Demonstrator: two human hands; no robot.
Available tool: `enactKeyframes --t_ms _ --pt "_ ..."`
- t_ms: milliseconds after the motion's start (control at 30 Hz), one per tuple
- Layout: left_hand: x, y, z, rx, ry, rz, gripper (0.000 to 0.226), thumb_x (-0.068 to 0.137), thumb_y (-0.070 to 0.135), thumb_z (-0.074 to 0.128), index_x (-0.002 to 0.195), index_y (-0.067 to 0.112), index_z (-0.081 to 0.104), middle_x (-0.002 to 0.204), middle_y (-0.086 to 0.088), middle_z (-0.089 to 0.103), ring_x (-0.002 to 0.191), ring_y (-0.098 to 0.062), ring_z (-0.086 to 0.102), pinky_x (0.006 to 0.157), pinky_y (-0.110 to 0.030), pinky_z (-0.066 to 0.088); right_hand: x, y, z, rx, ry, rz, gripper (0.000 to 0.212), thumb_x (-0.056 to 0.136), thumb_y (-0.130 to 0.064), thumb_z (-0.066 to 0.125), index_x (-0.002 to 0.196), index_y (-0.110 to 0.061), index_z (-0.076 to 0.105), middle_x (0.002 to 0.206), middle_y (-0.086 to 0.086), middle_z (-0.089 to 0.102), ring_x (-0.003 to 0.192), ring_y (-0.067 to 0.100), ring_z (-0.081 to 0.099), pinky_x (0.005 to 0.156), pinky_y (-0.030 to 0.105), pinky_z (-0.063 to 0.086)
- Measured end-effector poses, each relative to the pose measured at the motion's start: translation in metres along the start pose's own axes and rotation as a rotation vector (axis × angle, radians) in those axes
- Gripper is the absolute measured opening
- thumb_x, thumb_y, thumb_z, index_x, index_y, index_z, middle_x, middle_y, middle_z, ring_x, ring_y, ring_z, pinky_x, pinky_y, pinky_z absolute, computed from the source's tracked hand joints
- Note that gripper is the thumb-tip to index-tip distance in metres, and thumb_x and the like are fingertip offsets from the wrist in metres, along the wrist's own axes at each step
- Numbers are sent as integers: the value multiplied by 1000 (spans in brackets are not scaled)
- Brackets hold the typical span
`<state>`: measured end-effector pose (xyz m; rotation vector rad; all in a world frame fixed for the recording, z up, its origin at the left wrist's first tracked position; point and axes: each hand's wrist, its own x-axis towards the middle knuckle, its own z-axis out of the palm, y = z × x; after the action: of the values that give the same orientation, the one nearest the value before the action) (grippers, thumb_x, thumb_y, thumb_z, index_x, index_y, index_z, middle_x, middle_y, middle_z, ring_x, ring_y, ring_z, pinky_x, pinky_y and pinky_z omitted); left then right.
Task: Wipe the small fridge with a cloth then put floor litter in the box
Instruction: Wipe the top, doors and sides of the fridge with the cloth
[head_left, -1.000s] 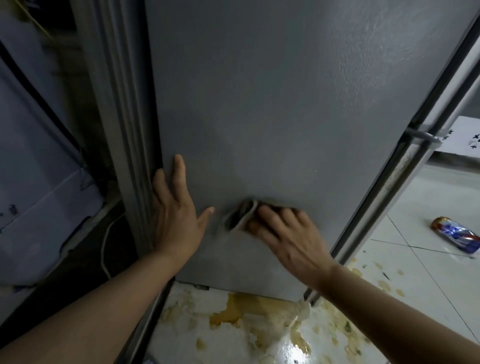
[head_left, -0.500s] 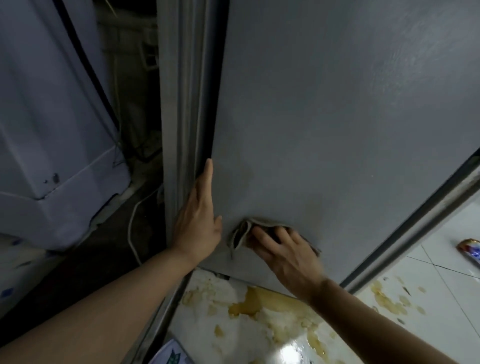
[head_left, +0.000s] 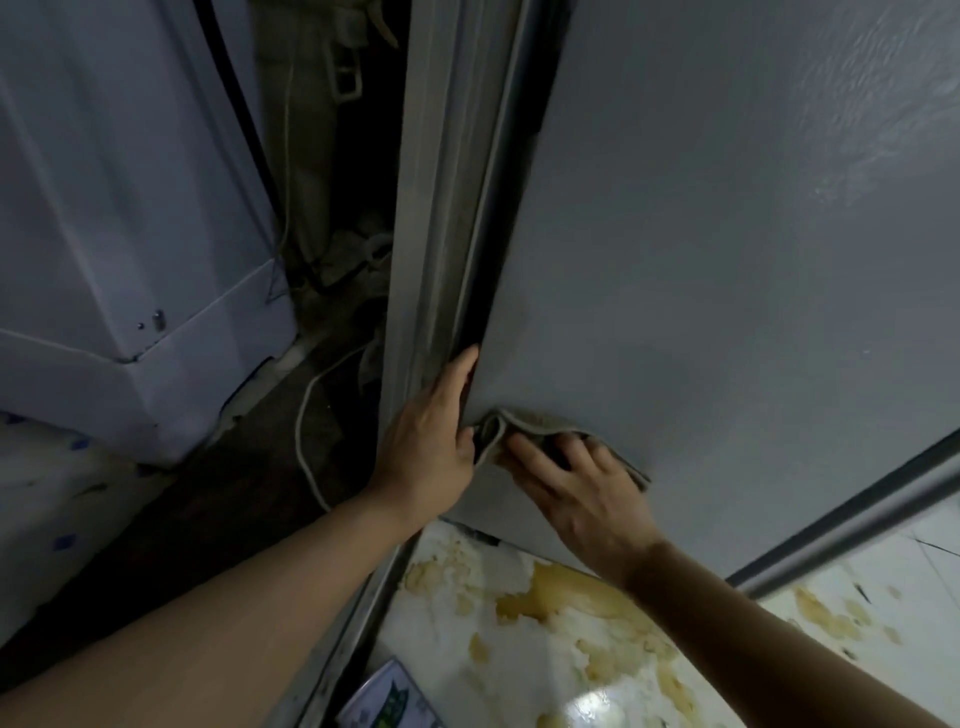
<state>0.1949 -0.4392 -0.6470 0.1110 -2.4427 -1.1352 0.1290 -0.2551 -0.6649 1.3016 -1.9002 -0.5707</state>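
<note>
Wiping the low corner of the fridge (head_left: 727, 260) side

From the head view, the right hand (head_left: 582, 499) presses a folded cloth (head_left: 519, 423) flat against the grey panel with straight, spread fingers, probably so the whole pad rubs the dirty mark there. The left hand (head_left: 431, 441) lies open along the panel's edge, fingers straight, I think to steady the fridge while the other one pushes. Below, the floor (head_left: 571, 649) is white tile with yellow stains, and a printed packet (head_left: 387, 701) lies on it, litter not yet collected.
</note>
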Motion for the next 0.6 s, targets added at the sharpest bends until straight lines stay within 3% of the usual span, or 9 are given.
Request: enactKeyframes --t_ms 67,267,333,500,600 --pt "-1 1 -2 -61 -8 -16 73 86 0 55 147 25 23 143 2 44 130 -17 43 106 -35 39 4 1 -6 28 3 47 45 89 -18 40 131 -28 55 137 0 38 100 28 40 80 36 40" --pt "-7 -9 -8 -120 103 -49 60 82 0 61 135 22 41 127 11 55 119 -4 50 99 -20 38 58 43 -46 146 196 301 49 97 -9 19 135 -16 50 145 7 41 96 32 39 73 38 29" --pt "-13 -14 -8 -111 153 -57 60 80 1 62 132 23 43 120 13 56 111 -3 52 95 -21 40 69 43 -46 128 247 323 50 99 -11 16 135 -15 50 145 8 44 95 31 39 73 39 29" --pt "-22 -29 -6 -73 242 -63 55 75 -5 63 125 14 49 107 2 58 97 -14 56 83 -32 49 61 17 -17 37 195 110 42 98 -14 31 135 -17 50 144 5 44 100 31 39 77 41 31" --pt "-26 -35 -4 -96 240 -110 57 76 -5 63 126 16 46 107 4 55 96 -9 53 83 -27 48 45 -14 8 -5 70 -35 44 93 -19 35 135 -20 50 145 1 44 103 30 36 83 39 30"
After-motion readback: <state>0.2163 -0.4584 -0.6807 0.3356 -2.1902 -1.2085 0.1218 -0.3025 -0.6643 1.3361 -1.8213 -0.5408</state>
